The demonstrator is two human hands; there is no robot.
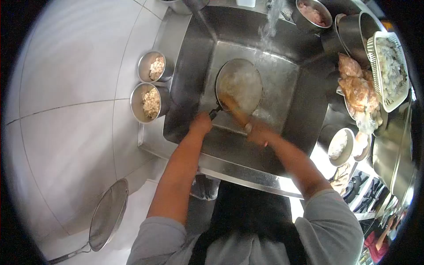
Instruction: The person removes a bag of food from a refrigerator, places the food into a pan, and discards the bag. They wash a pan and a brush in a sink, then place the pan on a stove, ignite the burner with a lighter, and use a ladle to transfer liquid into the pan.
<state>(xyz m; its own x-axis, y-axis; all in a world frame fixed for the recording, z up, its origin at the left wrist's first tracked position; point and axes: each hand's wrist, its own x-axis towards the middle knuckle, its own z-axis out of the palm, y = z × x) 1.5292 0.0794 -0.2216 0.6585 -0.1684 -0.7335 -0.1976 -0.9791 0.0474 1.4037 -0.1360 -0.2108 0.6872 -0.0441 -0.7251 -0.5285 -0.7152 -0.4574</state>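
Observation:
Down in the deep metal sink is a round pan with cloudy water in it. My left hand is closed around the pan's black handle. In my right hand is a brown scrubbing brush, its wide end against the near left inside of the pan. The right hand is slightly blurred. A stream of water falls into the sink beyond the pan.
Two metal pots with pale food stand on the left ledge. A mesh strainer is at lower left. On the right are bagged brown food, a white basket and a bowl. A person is at far lower right.

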